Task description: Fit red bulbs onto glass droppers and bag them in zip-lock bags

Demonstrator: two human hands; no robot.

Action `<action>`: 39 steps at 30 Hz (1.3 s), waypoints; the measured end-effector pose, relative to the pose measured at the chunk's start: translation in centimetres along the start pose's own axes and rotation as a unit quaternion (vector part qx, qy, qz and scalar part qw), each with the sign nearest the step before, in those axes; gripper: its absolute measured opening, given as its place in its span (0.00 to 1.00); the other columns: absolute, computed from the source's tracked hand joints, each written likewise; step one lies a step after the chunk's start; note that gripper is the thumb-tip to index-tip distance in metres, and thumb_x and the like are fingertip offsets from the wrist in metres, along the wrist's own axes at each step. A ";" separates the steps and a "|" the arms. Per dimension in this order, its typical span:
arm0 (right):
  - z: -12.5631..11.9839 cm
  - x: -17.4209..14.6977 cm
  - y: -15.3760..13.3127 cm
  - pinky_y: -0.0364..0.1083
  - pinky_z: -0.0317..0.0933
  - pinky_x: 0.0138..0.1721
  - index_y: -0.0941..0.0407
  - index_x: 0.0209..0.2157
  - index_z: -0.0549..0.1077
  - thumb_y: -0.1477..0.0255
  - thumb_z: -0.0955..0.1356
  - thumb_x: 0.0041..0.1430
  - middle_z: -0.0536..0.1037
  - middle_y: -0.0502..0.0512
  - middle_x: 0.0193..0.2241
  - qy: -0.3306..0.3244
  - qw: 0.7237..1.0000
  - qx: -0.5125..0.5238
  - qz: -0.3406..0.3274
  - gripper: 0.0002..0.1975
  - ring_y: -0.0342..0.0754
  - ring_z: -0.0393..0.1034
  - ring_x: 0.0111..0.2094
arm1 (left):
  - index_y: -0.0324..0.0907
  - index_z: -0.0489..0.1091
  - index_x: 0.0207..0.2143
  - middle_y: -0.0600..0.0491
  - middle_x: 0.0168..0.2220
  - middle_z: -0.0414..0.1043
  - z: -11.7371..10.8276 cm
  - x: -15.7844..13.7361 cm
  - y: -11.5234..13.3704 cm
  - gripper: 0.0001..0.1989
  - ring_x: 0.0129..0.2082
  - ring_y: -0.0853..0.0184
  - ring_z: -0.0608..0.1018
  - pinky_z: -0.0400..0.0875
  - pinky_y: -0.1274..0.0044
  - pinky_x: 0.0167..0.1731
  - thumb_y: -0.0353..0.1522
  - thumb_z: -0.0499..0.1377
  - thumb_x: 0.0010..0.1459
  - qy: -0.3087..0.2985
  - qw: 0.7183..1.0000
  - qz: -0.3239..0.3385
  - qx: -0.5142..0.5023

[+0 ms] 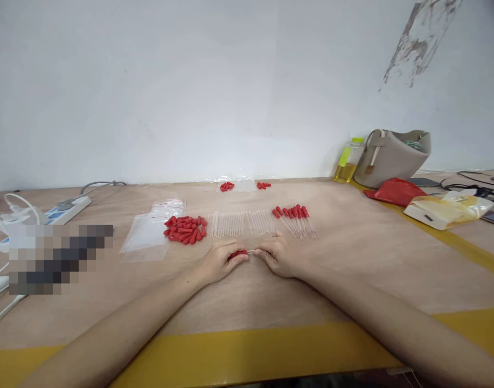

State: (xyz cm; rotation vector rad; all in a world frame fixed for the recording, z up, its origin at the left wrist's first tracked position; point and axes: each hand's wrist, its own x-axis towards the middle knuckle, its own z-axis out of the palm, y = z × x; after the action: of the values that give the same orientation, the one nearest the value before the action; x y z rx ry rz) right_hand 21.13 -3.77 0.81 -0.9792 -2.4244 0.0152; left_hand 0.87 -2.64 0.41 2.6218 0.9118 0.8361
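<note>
Between thumb and fingers my left hand (pixel 223 262) pinches a red rubber bulb (pixel 239 253). My right hand (pixel 279 256) grips a thin clear glass tube (pixel 250 251), whose short visible part meets the bulb's open end. How far the tube sits inside the bulb I cannot tell. Beyond my hands lie two rows of clear tubes (pixel 225 223), side by side. Left of them is a pile of loose red bulbs (pixel 185 230). To the right lie several droppers (pixel 297 221), red bulbs fitted on clear tubes.
Clear zip bags (pixel 145 234) lie left of the pile. Small red bulbs (pixel 227 186) rest on plastic by the wall. At right are a bottle of yellow liquid (pixel 346 167), a grey bag (pixel 392 159), a red pouch (pixel 396 192) and a yellow-white packet (pixel 444 210). A power strip (pixel 69 210) stands left.
</note>
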 end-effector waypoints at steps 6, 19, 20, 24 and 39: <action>-1.1 -0.4 1.2 0.44 0.52 0.35 0.57 0.35 0.71 0.74 0.58 0.58 0.71 0.56 0.31 0.002 0.994 -0.084 -0.065 0.12 0.45 0.63 0.32 | 0.42 0.69 0.38 0.52 0.31 0.71 -0.6 -0.1 -0.2 0.12 0.28 0.69 0.71 0.66 0.78 0.30 0.38 0.55 0.54 0.032 0.999 -0.023 0.018; -2.4 -0.8 8.4 0.45 0.53 0.30 0.57 0.35 0.69 0.72 0.61 0.49 0.75 0.56 0.28 0.141 0.894 -0.131 0.405 0.11 0.50 0.67 0.30 | 0.42 0.70 0.34 0.51 0.33 0.68 -1.4 -0.3 -1.6 0.07 0.34 0.68 0.71 0.66 0.76 0.35 0.31 0.53 0.56 0.034 0.998 -0.029 0.051; -2.2 -0.8 8.4 0.46 0.53 0.31 0.57 0.35 0.69 0.73 0.62 0.48 0.75 0.56 0.28 0.138 0.891 -0.142 0.408 0.11 0.51 0.68 0.30 | 0.42 0.70 0.34 0.51 0.33 0.68 -1.4 -0.3 -1.5 0.07 0.33 0.68 0.71 0.66 0.76 0.35 0.31 0.52 0.56 0.031 0.998 -0.031 0.051; -1.7 -0.6 8.0 0.48 0.52 0.34 0.57 0.33 0.68 0.73 0.61 0.48 0.74 0.56 0.28 0.120 0.896 -0.150 0.399 0.09 0.51 0.68 0.31 | 0.41 0.70 0.33 0.51 0.32 0.67 -1.4 -0.3 -1.6 0.08 0.33 0.68 0.70 0.65 0.76 0.34 0.31 0.52 0.56 0.023 0.998 -0.032 0.050; -1.7 0.0 7.2 0.50 0.48 0.40 0.55 0.31 0.69 0.68 0.61 0.50 0.75 0.52 0.28 0.111 0.896 -0.104 0.417 0.08 0.49 0.68 0.32 | 0.41 0.70 0.33 0.52 0.32 0.67 -1.4 -0.3 -1.6 0.07 0.32 0.69 0.70 0.65 0.77 0.32 0.30 0.52 0.56 0.022 0.997 -0.037 0.057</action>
State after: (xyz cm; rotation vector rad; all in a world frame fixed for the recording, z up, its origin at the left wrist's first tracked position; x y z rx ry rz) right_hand 26.54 1.27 0.87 -1.9309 -1.6613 -0.0511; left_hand -0.89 -1.54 0.80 2.6562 1.0908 0.8507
